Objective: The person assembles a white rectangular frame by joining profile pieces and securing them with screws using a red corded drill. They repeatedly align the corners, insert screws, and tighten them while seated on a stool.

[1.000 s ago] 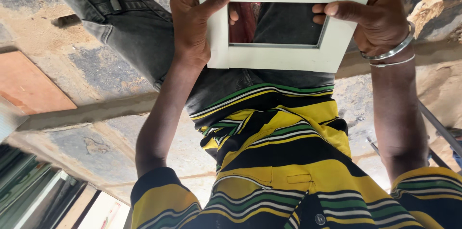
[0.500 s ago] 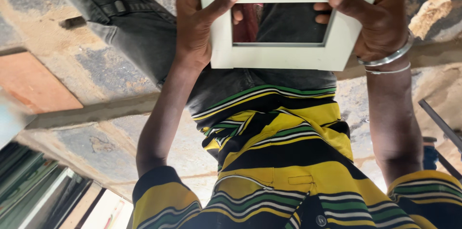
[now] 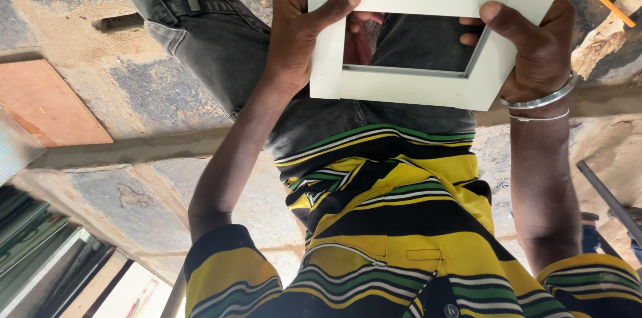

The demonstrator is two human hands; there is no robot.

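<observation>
Two hands (image 3: 304,37) (image 3: 535,44) gripping white frame's (image 3: 428,87) opposite side edges

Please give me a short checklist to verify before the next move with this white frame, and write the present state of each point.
1. Left hand grips one side of the white frame, thumb across its front: ok.
2. Right hand grips the opposite side, thumb on the front: ok.
3. All four frame corners meet flush: cannot tell; the top edge is cut off by the picture.
4. Frame opening free of fingers: not ok; fingertips show inside it.
5. Frame held clear of the concrete floor: ok.
6. Bracelets clear of the frame: ok.
</observation>
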